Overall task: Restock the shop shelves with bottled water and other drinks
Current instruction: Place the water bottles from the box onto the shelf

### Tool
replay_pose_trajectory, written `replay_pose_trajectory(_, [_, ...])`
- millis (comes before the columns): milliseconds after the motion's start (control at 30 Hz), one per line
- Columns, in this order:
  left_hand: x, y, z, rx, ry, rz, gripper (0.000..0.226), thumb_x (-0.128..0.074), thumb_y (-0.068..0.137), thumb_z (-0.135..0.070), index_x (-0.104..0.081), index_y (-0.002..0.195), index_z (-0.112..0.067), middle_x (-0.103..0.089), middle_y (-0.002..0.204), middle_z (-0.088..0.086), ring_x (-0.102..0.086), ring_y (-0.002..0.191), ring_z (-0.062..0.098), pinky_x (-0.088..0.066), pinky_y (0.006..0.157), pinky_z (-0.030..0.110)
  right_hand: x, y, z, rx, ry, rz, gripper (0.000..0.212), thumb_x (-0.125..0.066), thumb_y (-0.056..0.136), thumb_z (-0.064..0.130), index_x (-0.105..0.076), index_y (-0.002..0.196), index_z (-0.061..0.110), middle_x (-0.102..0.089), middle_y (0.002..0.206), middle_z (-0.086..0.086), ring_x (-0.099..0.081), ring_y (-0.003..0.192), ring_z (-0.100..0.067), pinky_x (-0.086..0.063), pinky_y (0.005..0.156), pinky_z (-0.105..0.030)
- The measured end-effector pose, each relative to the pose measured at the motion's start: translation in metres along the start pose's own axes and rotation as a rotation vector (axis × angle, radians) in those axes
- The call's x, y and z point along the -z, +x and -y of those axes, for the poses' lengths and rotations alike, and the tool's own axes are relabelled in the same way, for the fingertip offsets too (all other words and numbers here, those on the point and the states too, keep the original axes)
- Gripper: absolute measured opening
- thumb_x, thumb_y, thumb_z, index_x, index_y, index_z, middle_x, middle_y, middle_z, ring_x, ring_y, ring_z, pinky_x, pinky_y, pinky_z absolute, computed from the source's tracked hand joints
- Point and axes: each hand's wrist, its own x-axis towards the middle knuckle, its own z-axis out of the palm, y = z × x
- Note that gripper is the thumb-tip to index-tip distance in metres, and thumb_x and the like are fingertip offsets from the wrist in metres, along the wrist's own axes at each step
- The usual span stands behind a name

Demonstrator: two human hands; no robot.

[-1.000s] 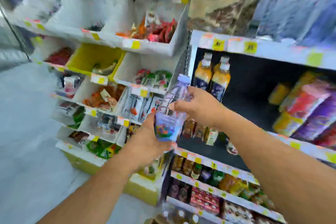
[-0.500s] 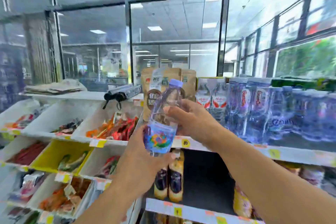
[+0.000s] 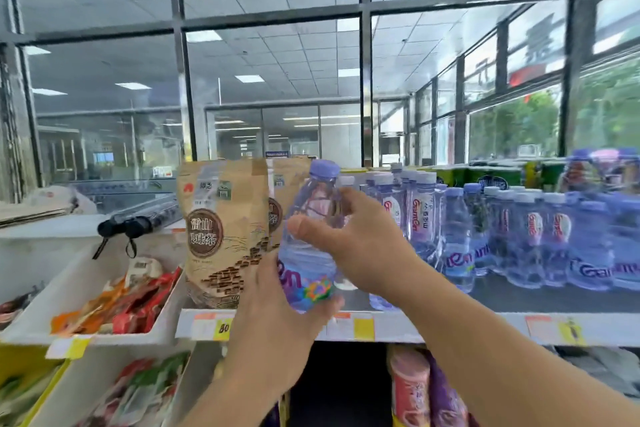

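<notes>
We have raised the clear purple-capped water bottle (image 3: 311, 239), gripped in both left hand (image 3: 277, 319) and right hand (image 3: 360, 250), up to the white top shelf (image 3: 485, 322), ready to place.

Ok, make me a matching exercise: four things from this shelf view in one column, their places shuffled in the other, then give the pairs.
Things:
1. held bottle
2. tea bags
3. snack packets
4. umbrella

Places:
A. in the white bin at left
B. standing at the shelf's left end
C. between both hands
D. lying on top of the white unit at left

Pairs: 1-C, 2-B, 3-A, 4-D
</notes>
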Motion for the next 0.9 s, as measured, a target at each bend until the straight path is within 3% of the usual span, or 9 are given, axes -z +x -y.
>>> replay_pose_trajectory(133, [-0.042, 0.006, -0.030, -0.083, -0.113, 0.157, 0.069, -0.070, 0.064, -0.073, -0.039, 0.124, -0.057, -0.051, 0.117, -0.027, -0.055, 0.108, -0.002, -0.049, 0.094, 0.036, 0.054, -0.002, -0.022, 0.000, -0.065, -0.080, 0.044, -0.076, 0.076, 0.059, -0.065, 0.108, 0.030, -0.071, 0.095, 0.014, -0.067, 0.089, -0.006, -0.054, 0.085, -0.035])
replay_pose_trajectory(233, [-0.080, 0.006, -0.053, -0.135, -0.173, 0.261, 0.062, -0.067, 0.067, -0.075, -0.041, 0.121, -0.058, -0.053, 0.119, -0.026, -0.054, 0.108, -0.005, -0.048, 0.095, 0.036, 0.096, -0.008, -0.038, -0.029, -0.150, -0.166, 0.070, -0.069, 0.066, 0.073, -0.064, 0.120, 0.028, -0.071, 0.106, 0.009, -0.067, 0.096, -0.013, -0.052, 0.086, -0.039])
replay_pose_trajectory(433, [-0.159, 0.006, -0.089, -0.179, -0.191, 0.399, 0.057, -0.061, 0.081, -0.065, -0.040, 0.131, -0.052, -0.048, 0.125, -0.025, -0.051, 0.117, 0.005, -0.045, 0.099, 0.037, 0.175, -0.020, -0.076, -0.104, -0.195, -0.308, 0.051, -0.077, 0.077, 0.056, -0.068, 0.118, 0.027, -0.074, 0.105, 0.000, -0.069, 0.099, -0.023, -0.054, 0.090, -0.048])
replay_pose_trajectory(500, [-0.183, 0.006, -0.095, -0.168, -0.159, 0.449, 0.055, -0.057, 0.086, -0.061, -0.036, 0.136, -0.048, -0.046, 0.133, -0.020, -0.049, 0.121, 0.012, -0.044, 0.102, 0.040, 0.194, -0.016, -0.095, -0.142, -0.212, -0.335, 0.063, -0.077, 0.081, 0.049, -0.058, 0.136, 0.025, -0.070, 0.118, -0.003, -0.065, 0.109, -0.024, -0.050, 0.096, -0.046])
replay_pose_trajectory(600, [-0.210, 0.008, -0.101, -0.129, -0.101, 0.543, 0.072, -0.053, 0.092, -0.053, -0.017, 0.152, -0.040, -0.028, 0.156, -0.014, -0.037, 0.138, 0.014, -0.035, 0.112, 0.041, 0.211, -0.009, -0.122, -0.204, -0.271, -0.309, 0.088, -0.077, 0.082, 0.049, -0.037, 0.154, 0.019, -0.060, 0.139, -0.003, -0.054, 0.129, -0.021, -0.043, 0.106, -0.042])
replay_pose_trajectory(767, [-0.235, 0.014, -0.109, -0.166, -0.038, 0.619, 0.073, -0.052, 0.097, -0.041, -0.009, 0.155, -0.031, -0.017, 0.160, -0.015, -0.028, 0.143, 0.009, -0.027, 0.116, 0.030, 0.222, 0.004, -0.154, -0.282, -0.332, -0.271, 0.087, -0.072, 0.086, 0.051, -0.031, 0.157, 0.024, -0.048, 0.152, -0.004, -0.043, 0.140, -0.021, -0.037, 0.105, -0.038])
replay_pose_trajectory(900, [-0.248, 0.018, -0.107, -0.197, 0.013, 0.646, 0.072, -0.050, 0.099, -0.040, -0.008, 0.155, -0.030, -0.010, 0.162, -0.014, -0.017, 0.148, 0.009, -0.023, 0.115, 0.029, 0.219, 0.011, -0.171, -0.323, -0.359, -0.233, 0.088, -0.069, 0.091, 0.046, -0.021, 0.160, 0.019, -0.031, 0.163, -0.002, -0.033, 0.148, -0.022, -0.031, 0.114, -0.039])
